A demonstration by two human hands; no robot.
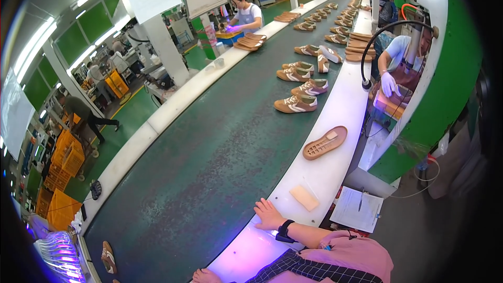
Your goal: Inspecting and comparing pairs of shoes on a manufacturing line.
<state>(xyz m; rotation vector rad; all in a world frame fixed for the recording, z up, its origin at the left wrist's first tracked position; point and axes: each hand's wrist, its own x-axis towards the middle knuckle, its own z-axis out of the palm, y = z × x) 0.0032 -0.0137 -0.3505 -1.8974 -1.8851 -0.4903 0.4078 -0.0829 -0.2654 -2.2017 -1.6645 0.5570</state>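
My right hand (270, 214), with a black watch (284, 231) on its wrist, lies flat on the white conveyor rim (314, 178). Its fingers are spread and hold nothing. At the lower edge, my left hand (206, 276) rests on the same rim; only part of it shows, its fingers laid out with nothing in them. Just beyond my right hand is a pale tan rectangular pad (304, 197). Farther along the rim lies a single brown shoe sole (325, 143), its ridged inner side up. Several brown and white sneakers (296, 105) stand on the dark green belt (209, 152).
Stacked soles (359, 47) line the right rim, and more soles (250, 42) sit on the left one. A co-worker's gloved hand (389, 84) is at the right, beside a green machine panel (445, 73). A clipboard (356, 208) with a pen hangs below the rim. One shoe (108, 257) lies lower left.
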